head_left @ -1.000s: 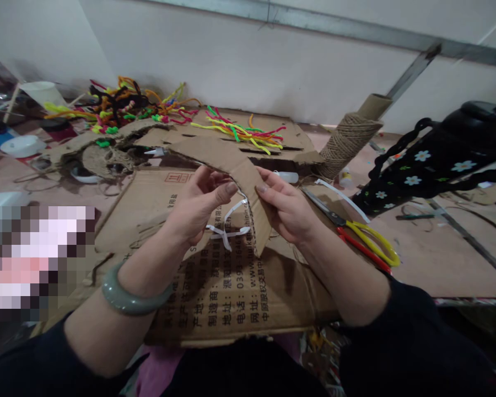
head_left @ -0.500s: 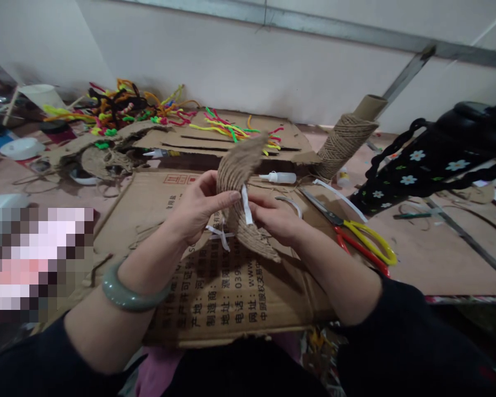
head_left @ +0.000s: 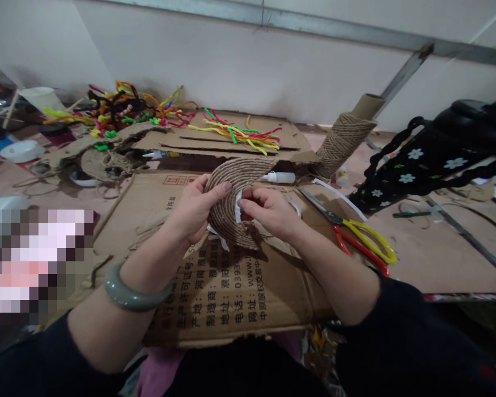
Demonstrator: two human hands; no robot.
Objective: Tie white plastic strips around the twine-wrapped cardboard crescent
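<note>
My left hand point(head_left: 196, 209) grips a crescent-shaped cardboard piece point(head_left: 221, 220) by its outer curve, thumb on top. Rows of brown twine cover the face turned toward me. Along its inner edge runs a white strip point(head_left: 238, 207), which my right hand point(head_left: 268, 209) pinches between thumb and fingers. Below the crescent, more white strip point(head_left: 220, 241) lies on the printed cardboard sheet point(head_left: 206, 325). A small white glue bottle point(head_left: 281, 177) rests just beyond my right hand. To the right lie scissors point(head_left: 366, 238) with one yellow and one red handle.
A twine roll point(head_left: 345, 140) and a black flowered bottle point(head_left: 421, 157) stand at the right. Colourful pipe cleaners point(head_left: 240, 132) lie on cardboard at the back, with a tangled heap point(head_left: 119, 107) further left. Paint jars point(head_left: 58, 132) and a white cup point(head_left: 43, 99) stand at far left.
The crescent has been turned over from its bare cardboard side to its twine-covered side and tilted. My right hand has shifted from its outer side to the white strip at the inner edge.
</note>
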